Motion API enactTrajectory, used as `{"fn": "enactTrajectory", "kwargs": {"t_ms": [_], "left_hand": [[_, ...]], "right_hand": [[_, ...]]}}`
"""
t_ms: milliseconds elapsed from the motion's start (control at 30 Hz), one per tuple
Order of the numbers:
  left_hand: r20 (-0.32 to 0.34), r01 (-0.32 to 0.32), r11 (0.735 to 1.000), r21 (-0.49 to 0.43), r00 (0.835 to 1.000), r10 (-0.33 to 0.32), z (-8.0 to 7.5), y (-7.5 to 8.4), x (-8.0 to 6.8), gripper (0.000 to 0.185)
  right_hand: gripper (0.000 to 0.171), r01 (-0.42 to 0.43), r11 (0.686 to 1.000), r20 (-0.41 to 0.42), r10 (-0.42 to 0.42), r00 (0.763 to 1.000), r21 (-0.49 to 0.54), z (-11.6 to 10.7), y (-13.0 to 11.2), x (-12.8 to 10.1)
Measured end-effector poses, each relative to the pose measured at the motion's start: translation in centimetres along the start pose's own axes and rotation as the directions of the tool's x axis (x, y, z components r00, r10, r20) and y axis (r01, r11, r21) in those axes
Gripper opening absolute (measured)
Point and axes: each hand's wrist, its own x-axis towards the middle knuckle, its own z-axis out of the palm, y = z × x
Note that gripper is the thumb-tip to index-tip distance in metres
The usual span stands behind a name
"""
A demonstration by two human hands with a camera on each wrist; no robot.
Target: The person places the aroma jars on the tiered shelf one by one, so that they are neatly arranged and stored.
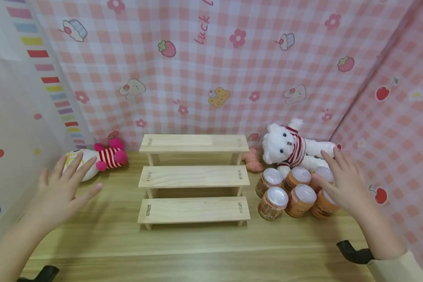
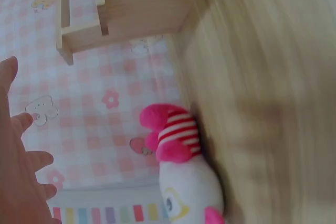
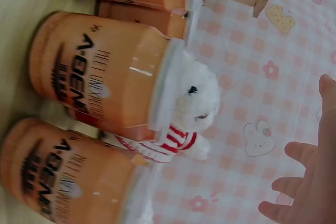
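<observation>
Six squat orange jars with white ribbed lids (image 1: 291, 192) stand bunched together on the pale wood-grain desk (image 1: 197, 250), just right of the three-step unpainted wooden riser (image 1: 194, 179). They form two rows, each jar touching its neighbours. The right wrist view shows their smooth, rounded orange sides with dark printed lettering and thin white lids (image 3: 163, 85).

The right hand (image 1: 342, 182) hovers over the right end of the cluster, its fingers (image 1: 329, 162) spread wide and straight, holding nothing; whether the palm touches the nearest jar cannot be told. Just behind the jars lies a fluffy white plush bear in a red-and-white striped jumper (image 1: 290, 147), leaning against the backdrop.

The left hand (image 1: 65, 188) is raised on the far side of the riser, well apart from the jars, fingers (image 1: 82, 166) likewise splayed and empty. Nearest to it lies a soft white plush toy with pink limbs and a red-striped body (image 1: 98, 158).

A pink gingham cloth printed with flowers, strawberries and cupcakes (image 1: 211, 70) hangs behind and to the right.
</observation>
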Motion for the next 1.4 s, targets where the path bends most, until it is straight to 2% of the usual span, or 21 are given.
{"fn": "enactTrajectory", "kwargs": {"t_ms": [267, 400, 600, 667, 867, 1067, 1167, 1267, 1400], "left_hand": [[-0.115, -0.046, 0.987, -0.151, 0.993, 0.028, 3.0, 1.1, -0.8, 0.073], [-0.164, -0.075, 0.968, -0.239, 0.986, 0.036, 4.7, 1.6, -1.0, 0.072], [-0.23, -0.139, 0.92, -0.367, 0.972, 0.055, 7.0, 2.2, -1.3, 0.072], [-0.222, -0.136, 0.901, -0.413, 0.974, 0.046, 7.6, 2.5, -1.4, 0.073], [-0.148, -0.074, 0.852, -0.518, 0.989, -0.004, 9.5, 3.2, -1.5, 0.073], [-0.1, -0.021, 0.83, -0.558, 0.994, -0.042, 11.0, 3.6, -1.8, 0.074], [-0.088, -0.017, 0.815, -0.579, 0.995, -0.041, 11.6, 3.9, -1.9, 0.074], [-0.078, -0.029, 0.774, -0.632, 0.997, -0.027, 12.2, 4.1, -2.0, 0.073], [-0.058, -0.026, 0.704, -0.71, 0.998, -0.021, 13.0, 4.2, -2.0, 0.074]], "right_hand": [[0.067, -0.01, 0.99, -0.1, 0.024, 0.995, 0.141, 1.4, 1.0, -1.8], [0.064, -0.013, 0.98, -0.143, 0.042, 0.989, 0.201, 2.1, 1.5, -2.6], [0.064, -0.023, 0.958, -0.185, 0.079, 0.98, 0.285, 3.3, 2.3, -3.8], [0.064, -0.034, 0.949, -0.193, 0.099, 0.976, 0.312, 3.8, 2.5, -4.1], [0.064, -0.056, 0.924, -0.214, 0.146, 0.966, 0.377, 5.0, 3.3, -4.9], [0.065, -0.082, 0.904, -0.219, 0.189, 0.957, 0.421, 6.3, 4.1, -5.3], [0.066, -0.107, 0.894, -0.212, 0.217, 0.953, 0.434, 6.9, 4.4, -5.6], [0.068, -0.14, 0.882, -0.192, 0.249, 0.949, 0.451, 7.3, 4.6, -6.0], [0.071, -0.209, 0.835, -0.117, 0.307, 0.944, 0.51, 7.6, 4.4, -6.4]]}}
